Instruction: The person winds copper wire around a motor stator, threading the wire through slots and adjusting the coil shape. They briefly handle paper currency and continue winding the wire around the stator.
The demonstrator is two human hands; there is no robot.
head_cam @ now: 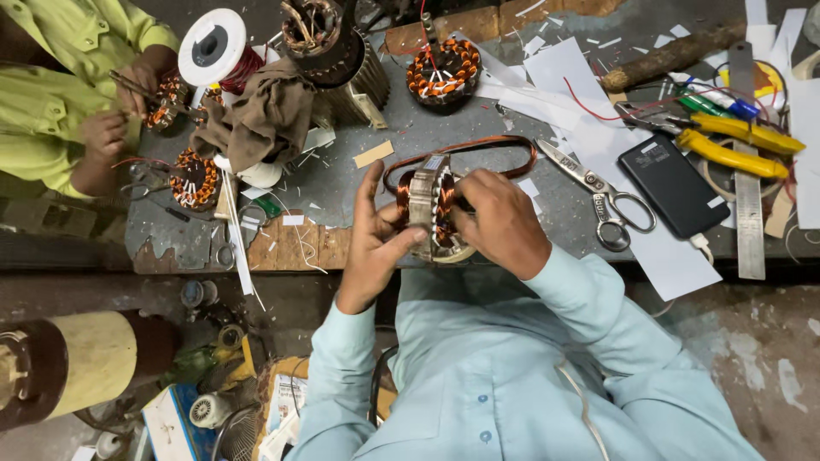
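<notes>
While both hands grip it, motor stator held upright over workbench edge, left hand half curled on its rim with fingers raised, right hand closed over copper windings, loose copper coil just behind stator, scissors right of stator.

Stator half hidden behind right hand and left hand. Right fingers tucked out of sight behind it. Co-worker cut off at far left edge. Cylinder cropped near left.
</notes>
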